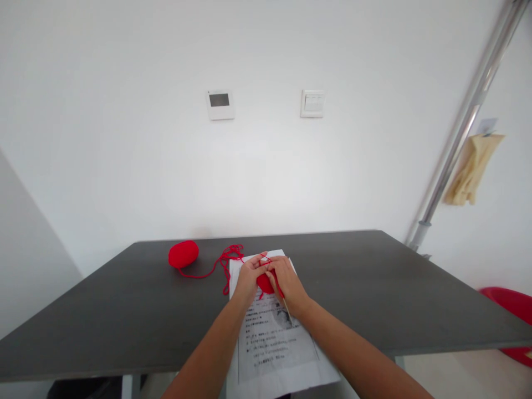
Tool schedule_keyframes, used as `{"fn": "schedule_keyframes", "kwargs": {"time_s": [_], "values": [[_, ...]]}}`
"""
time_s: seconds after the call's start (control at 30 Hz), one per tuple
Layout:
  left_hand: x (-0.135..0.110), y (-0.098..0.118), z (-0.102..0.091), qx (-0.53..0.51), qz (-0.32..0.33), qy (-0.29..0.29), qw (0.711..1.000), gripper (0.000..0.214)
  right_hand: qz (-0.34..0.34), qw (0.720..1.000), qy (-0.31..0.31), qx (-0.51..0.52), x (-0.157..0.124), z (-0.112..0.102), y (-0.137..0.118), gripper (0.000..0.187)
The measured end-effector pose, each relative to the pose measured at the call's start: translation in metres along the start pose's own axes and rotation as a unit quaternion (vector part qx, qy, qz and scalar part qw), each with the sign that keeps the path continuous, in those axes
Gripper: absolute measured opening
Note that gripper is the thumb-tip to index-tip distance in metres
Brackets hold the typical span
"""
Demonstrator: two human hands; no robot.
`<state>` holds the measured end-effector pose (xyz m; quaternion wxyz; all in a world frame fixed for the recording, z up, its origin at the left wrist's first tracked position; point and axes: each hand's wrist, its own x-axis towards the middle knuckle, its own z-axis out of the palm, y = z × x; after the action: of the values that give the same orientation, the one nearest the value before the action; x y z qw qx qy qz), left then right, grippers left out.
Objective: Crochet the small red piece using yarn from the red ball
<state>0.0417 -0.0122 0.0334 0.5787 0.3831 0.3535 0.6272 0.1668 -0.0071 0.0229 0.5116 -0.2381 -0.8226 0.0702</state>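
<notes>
Between my two hands is a small red crocheted piece [265, 284], held above the printed sheets. My left hand [250, 276] pinches its left edge, and a strand of red yarn runs over the fingers. My right hand [287, 281] is closed around a crochet hook [286, 306], whose thin handle end sticks out below the palm. The hook's tip is hidden by the fingers. From my left hand the yarn trails in loose loops [231, 254] to a red yarn ball [183, 254] on the left of the table.
Printed paper sheets [270, 354] lie under my hands and overhang the near edge of the dark table [357, 277]. A white wall with a panel [220, 105] and switch [312, 103] rises behind. Gloves [474, 169] hang by a metal pole at right, above a red basin [509, 305].
</notes>
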Motion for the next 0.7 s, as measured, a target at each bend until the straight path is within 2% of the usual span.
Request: {"fn": "schedule_keyframes", "kwargs": {"time_s": [0.13, 0.37, 0.53, 0.7], "values": [[0.000, 0.007, -0.007, -0.016, -0.059, -0.042, 0.997, 0.051, 0.014, 0.999, 0.006, 0.046, -0.001, -0.005, 0.003, 0.009], [0.002, 0.013, -0.022, 0.010, -0.115, -0.105, 0.988, 0.049, 0.098, 0.986, -0.002, 0.135, -0.002, -0.014, 0.002, 0.010], [0.004, 0.016, -0.030, 0.018, -0.142, -0.134, 0.981, 0.050, 0.084, 0.981, 0.001, 0.177, -0.002, -0.018, 0.006, 0.009], [0.003, 0.015, -0.031, 0.006, -0.140, -0.122, 0.983, 0.050, 0.050, 0.979, -0.008, 0.197, -0.002, -0.018, 0.010, 0.008]]}}
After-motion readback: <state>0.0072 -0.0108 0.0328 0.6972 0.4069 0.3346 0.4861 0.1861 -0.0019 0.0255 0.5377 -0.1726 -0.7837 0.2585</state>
